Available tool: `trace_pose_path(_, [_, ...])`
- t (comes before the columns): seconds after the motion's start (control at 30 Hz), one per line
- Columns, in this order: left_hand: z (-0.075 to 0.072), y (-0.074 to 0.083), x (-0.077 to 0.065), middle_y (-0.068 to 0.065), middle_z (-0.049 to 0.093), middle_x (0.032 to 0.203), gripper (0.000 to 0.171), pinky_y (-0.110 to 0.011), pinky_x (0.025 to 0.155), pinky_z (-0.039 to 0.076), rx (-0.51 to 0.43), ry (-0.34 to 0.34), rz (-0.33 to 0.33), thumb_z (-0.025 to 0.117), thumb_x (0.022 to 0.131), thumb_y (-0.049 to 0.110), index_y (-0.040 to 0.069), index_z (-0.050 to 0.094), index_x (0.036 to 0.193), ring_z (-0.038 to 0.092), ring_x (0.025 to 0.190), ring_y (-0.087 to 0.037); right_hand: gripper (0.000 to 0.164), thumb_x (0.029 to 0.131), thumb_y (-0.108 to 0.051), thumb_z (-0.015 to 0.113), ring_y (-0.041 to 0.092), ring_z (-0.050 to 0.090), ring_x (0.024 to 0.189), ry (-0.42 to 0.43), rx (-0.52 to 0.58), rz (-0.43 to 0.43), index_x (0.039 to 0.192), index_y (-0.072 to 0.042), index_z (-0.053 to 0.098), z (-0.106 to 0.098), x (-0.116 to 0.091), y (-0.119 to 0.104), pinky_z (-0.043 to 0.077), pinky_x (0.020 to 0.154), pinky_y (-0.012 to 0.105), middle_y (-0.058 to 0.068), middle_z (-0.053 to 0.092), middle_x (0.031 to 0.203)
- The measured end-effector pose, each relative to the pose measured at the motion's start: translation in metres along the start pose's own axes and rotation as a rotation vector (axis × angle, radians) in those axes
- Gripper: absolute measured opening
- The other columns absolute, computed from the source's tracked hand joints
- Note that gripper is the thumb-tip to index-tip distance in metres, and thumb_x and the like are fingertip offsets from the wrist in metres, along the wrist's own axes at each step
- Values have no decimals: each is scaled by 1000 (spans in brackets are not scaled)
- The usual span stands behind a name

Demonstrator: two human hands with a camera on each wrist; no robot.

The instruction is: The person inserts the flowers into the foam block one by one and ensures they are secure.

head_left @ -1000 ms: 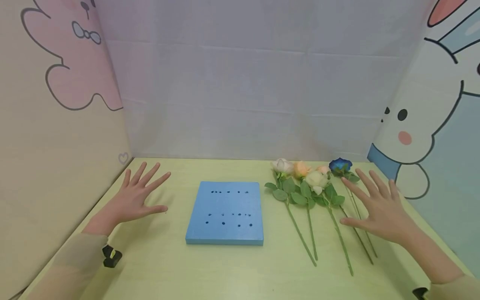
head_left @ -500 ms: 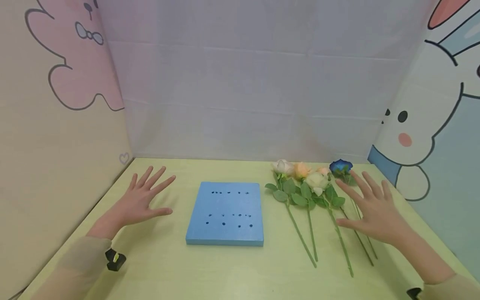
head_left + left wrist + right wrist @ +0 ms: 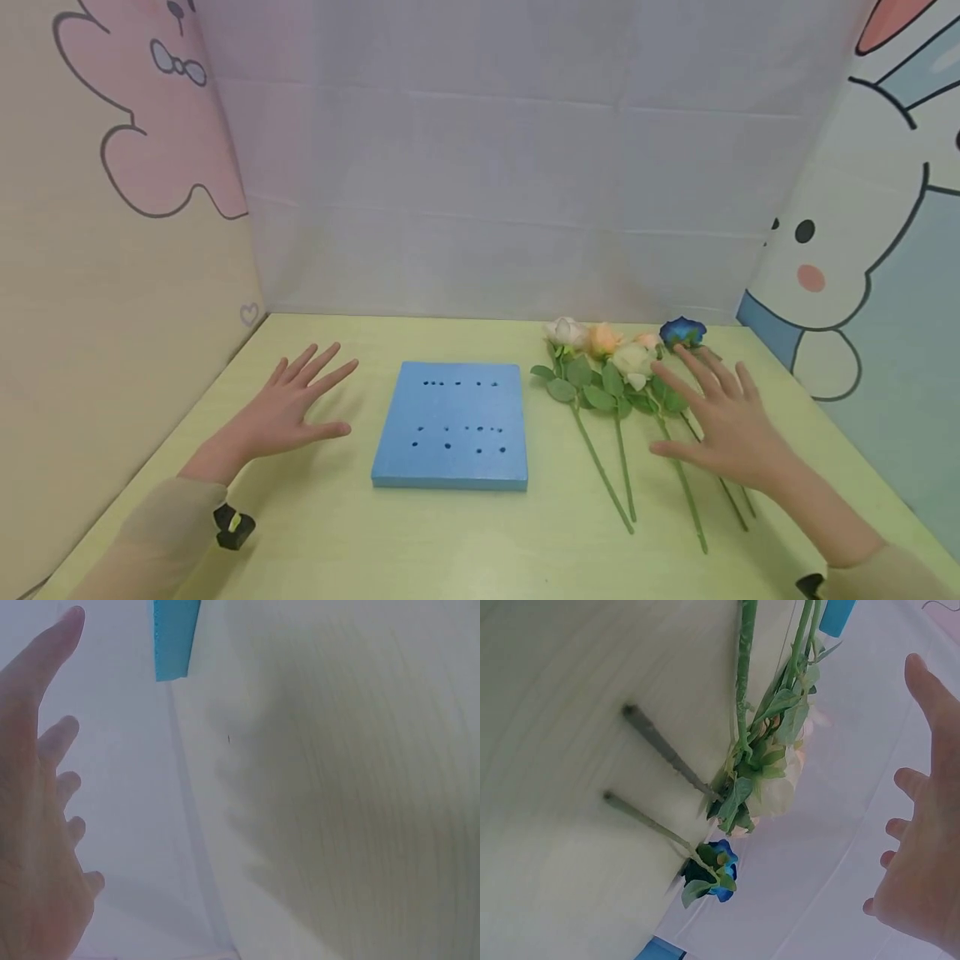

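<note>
My left hand hovers over the table left of a blue board, fingers spread and holding nothing. Small holes dot the board's top in rows. Above the flower stems at the right is my right hand, also spread and holding nothing. Long-stemmed artificial roses lie beneath and beside it: a pale pink rose, a peach rose, a cream rose and a blue rose. Another peach bloom is partly hidden behind the cream one. In the right wrist view, the blue rose lies apart from the leafy cluster.
The pale yellow table meets a whitish sheet at the back. Side panels with cartoon animals stand at left and right. A black wrist device sits at the left sleeve.
Both hands have drifted inward toward the board. The left has also lowered slightly, and the right has moved left across the stems. The board and roses lie as before.
</note>
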State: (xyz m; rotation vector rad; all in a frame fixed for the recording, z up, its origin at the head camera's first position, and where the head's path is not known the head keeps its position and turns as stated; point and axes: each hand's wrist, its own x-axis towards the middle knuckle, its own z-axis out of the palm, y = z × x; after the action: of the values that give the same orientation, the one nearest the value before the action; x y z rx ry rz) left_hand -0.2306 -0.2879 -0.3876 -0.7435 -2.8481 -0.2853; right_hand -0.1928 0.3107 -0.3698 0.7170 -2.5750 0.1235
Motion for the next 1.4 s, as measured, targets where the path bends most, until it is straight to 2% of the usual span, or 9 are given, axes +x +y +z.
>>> trace_pose_path(0.27, [2,5,-2,-14,21,165,87,-70,113,16,-12,-9,3,68,84,59,30,28,156,17,149,-48,103,74,-68,71,42,20,148,-20,-11,3,157,-26,27,-1,7,-14,19,107,73,10,16,166])
trace_pose_path(0.4, [3,10,-3,-14,24,164,87,-67,111,25,-24,-3,7,67,85,60,29,29,156,24,146,-47,103,75,-69,71,43,26,142,-44,-15,8,157,-25,26,1,11,-21,23,102,72,8,15,167])
trace_pose_path(0.63, [7,19,-3,-17,29,161,84,-66,100,40,-109,-8,0,68,86,57,27,32,155,37,138,-47,102,76,-64,73,44,31,138,-93,12,33,157,-23,28,6,17,-35,27,100,71,13,24,162])
trace_pose_path(0.77, [11,22,-2,-16,31,160,84,-65,99,41,-150,-29,-20,67,86,58,26,32,155,38,139,-46,103,77,-63,73,45,36,135,-143,27,59,158,-23,24,8,20,-42,30,100,71,14,27,161])
trace_pose_path(0.93, [18,24,-1,-17,36,157,84,-65,104,37,-229,-51,-46,66,87,58,19,34,154,38,140,-44,100,79,-61,72,44,39,134,-188,67,81,156,-16,28,10,23,-50,30,100,67,16,30,160])
trace_pose_path(1.07, [22,26,1,-18,40,153,89,-54,99,46,-318,-82,-65,68,87,55,14,30,155,51,129,-38,93,80,-52,76,46,40,133,-185,111,83,152,-9,37,15,25,-54,32,98,67,18,34,157])
trace_pose_path(1.17, [25,28,1,-19,41,151,92,-40,87,53,-384,-127,-86,69,87,53,11,26,156,60,115,-30,88,81,-45,77,48,43,132,-193,125,64,150,-7,39,20,27,-57,35,97,71,21,37,155])
trace_pose_path(1.3, [29,31,1,-19,44,149,93,-27,79,53,-426,-161,-98,71,87,50,6,25,156,60,106,-21,85,82,-39,78,52,44,131,-204,165,36,148,-3,40,26,27,-60,35,100,73,24,39,153])
trace_pose_path(1.4, [31,35,1,-20,47,147,93,-23,77,53,-456,-159,-100,72,86,48,4,26,155,60,103,-20,84,81,-36,79,53,44,132,-210,202,37,147,-1,41,28,27,-62,33,103,72,25,40,152])
